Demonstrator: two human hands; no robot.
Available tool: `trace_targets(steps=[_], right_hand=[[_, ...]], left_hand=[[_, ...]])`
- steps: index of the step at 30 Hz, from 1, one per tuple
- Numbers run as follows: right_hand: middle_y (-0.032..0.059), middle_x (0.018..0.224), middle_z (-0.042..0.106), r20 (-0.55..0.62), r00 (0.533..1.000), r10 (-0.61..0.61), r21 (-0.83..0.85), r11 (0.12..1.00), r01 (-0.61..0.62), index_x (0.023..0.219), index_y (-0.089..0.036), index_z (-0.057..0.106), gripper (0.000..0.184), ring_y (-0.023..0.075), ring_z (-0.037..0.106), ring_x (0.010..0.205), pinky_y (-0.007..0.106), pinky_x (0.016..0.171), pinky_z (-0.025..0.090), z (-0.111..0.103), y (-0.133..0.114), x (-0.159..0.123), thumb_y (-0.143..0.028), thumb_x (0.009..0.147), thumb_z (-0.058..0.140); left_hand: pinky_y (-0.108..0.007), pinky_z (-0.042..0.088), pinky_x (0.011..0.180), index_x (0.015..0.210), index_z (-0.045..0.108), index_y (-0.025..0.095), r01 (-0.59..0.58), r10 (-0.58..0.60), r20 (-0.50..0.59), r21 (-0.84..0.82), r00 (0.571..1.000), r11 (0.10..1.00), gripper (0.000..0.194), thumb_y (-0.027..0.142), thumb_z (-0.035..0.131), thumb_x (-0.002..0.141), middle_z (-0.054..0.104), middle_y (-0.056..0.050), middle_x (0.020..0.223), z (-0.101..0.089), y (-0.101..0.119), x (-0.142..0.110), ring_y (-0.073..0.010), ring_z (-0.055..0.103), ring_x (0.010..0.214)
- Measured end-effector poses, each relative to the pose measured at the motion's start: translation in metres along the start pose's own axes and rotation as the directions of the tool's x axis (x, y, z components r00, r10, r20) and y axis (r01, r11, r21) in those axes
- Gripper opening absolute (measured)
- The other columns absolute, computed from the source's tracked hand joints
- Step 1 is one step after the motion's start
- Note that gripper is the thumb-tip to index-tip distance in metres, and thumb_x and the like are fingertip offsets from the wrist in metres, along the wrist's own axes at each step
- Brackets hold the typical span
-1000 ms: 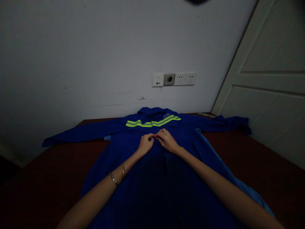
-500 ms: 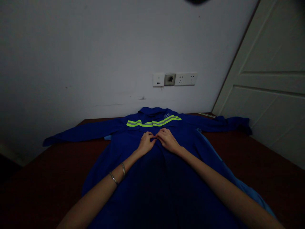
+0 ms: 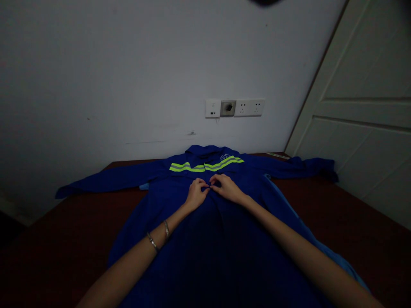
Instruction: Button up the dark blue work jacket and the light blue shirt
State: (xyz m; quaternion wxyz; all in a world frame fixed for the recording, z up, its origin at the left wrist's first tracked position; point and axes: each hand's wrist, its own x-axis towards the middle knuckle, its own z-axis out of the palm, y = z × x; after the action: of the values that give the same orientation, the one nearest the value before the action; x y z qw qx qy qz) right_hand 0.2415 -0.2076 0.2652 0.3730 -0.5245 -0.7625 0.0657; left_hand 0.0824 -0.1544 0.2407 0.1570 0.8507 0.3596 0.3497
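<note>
At the lower edge, two bare forearms reach up the frame, two silver-coloured metal bracelets (image 3: 152, 242) circling the left one. Near the centre, the person's left hand (image 3: 195, 194) has a narrow grip, thumb and forefinger closed on a small bit of cloth. The right hand (image 3: 227, 189) meets it there, fingers curved and its grip narrow too, with a small gap behind the tips; whether cloth is caught between them cannot be told. The fingertips of both hands nearly touch.

Beneath them lies the long-sleeved royal-blue cloth garment (image 3: 173, 192), spread from the bottom of the frame to the wall, sleeves stretched to either side. Light-blue cloth (image 3: 334, 256) shows along its side at lower right. Lime-yellow and grey reflective bands (image 3: 188, 167) cross the chest beyond the hands, below the collar (image 3: 205, 149). Edges under the bands look like pocket flaps; their contents cannot be seen.

The dark reddish-brown bench (image 3: 73, 222) carries the garment. Beyond it stand the pale grey wall (image 3: 128, 64), with white socket plates (image 3: 249, 108) right of centre, and a pale panelled door (image 3: 362, 149) at upper right.
</note>
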Motion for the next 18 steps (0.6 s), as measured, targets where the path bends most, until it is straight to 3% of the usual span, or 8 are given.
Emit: trace_targets(steps=[2, 4, 10, 18], right_hand=[[0.0009, 0.074, 0.062, 0.023, 0.994, 0.111, -0.003, 0.994, -0.111, 0.089, -0.018, 0.058, 0.013, 0.0126, 0.055, 0.067, 0.022, 0.058, 0.038, -0.004, 0.0, 0.001, -0.024, 0.078, 0.053], [0.0003, 0.07, 0.061, 0.051, 0.987, 0.152, -0.079, 0.986, -0.148, 0.087, -0.019, 0.059, 0.013, 0.0119, 0.055, 0.061, 0.021, 0.053, 0.036, -0.007, -0.002, 0.0, -0.027, 0.08, 0.052], [0.0063, 0.092, 0.057, 0.116, 0.991, -0.071, -0.397, 0.911, 0.112, 0.089, -0.019, 0.059, 0.015, 0.015, 0.054, 0.08, 0.021, 0.055, 0.037, -0.009, -0.009, -0.006, -0.023, 0.085, 0.045], [0.0081, 0.092, 0.053, 0.141, 0.978, -0.153, -0.415, 0.888, 0.199, 0.088, -0.019, 0.057, 0.011, 0.0186, 0.046, 0.089, 0.023, 0.058, 0.041, -0.008, -0.012, -0.006, -0.025, 0.083, 0.05]], left_hand=[[-0.034, 0.039, 0.085, 0.078, 0.067, 0.018, -0.007, 0.007, -0.001, 0.015, 1.0, 1.0, 0.009, 0.018, 0.06, 0.073, 0.056, -0.005, 0.093, 0.0, 0.0, -0.001, -0.0177, 0.051, 0.093], [-0.034, 0.039, 0.085, 0.08, 0.068, 0.019, -0.019, 0.019, 0.001, 0.032, 1.0, 0.999, 0.01, 0.019, 0.06, 0.073, 0.056, -0.005, 0.093, 0.0, 0.0, -0.001, -0.0179, 0.05, 0.093], [-0.034, 0.039, 0.084, 0.08, 0.068, 0.019, -0.039, 0.039, -0.002, 0.066, 0.999, 0.997, 0.011, 0.019, 0.059, 0.074, 0.056, -0.005, 0.092, 0.001, 0.0, -0.002, -0.018, 0.05, 0.092], [-0.034, 0.038, 0.084, 0.08, 0.067, 0.018, -0.04, 0.04, 0.006, 0.076, 0.999, 0.996, 0.011, 0.019, 0.058, 0.074, 0.056, -0.005, 0.093, 0.002, 0.0, -0.002, -0.0182, 0.05, 0.092]])
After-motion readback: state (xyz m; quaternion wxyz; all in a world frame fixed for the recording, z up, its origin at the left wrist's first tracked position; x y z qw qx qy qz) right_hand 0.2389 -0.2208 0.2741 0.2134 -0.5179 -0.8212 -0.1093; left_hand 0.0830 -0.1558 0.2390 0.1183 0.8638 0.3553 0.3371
